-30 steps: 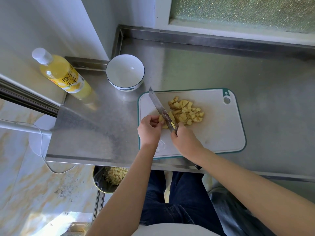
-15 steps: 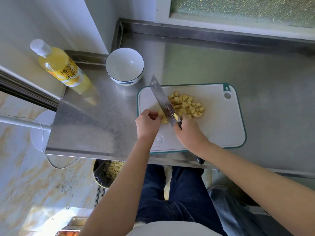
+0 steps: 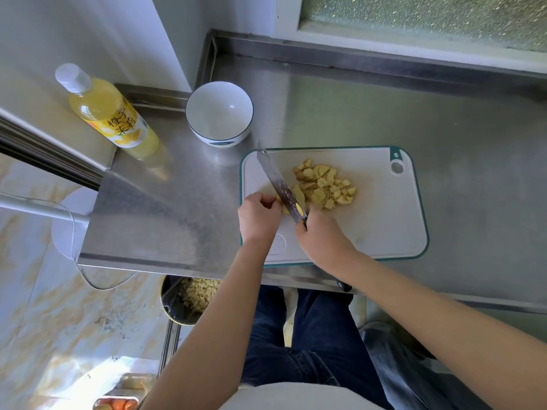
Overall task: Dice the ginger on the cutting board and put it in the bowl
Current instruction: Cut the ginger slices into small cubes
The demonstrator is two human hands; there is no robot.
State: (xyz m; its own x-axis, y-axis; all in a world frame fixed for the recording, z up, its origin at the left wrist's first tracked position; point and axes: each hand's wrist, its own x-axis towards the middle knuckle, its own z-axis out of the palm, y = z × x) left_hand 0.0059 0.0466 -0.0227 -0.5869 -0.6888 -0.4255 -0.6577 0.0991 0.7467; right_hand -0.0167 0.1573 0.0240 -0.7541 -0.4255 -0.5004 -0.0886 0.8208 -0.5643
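The empty white bowl point(image 3: 220, 139) waits beyond the cutting board point(image 3: 381, 208). The left hand point(image 3: 259, 216) pinches the uncut ginger chunk point(image 3: 299, 195) under the knife point(image 3: 279, 184), and the right hand point(image 3: 321, 235) grips the handle. It looks firm and slippery, so pinch well behind the blade. The diced ginger point(image 3: 328, 184) is heaped just right.

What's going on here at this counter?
A person is dicing ginger on a white cutting board. The right hand grips a knife, its blade over a ginger piece that the left hand pinches in place. A pile of diced ginger lies beside the blade on the board. The white bowl behind the board holds nothing yet.
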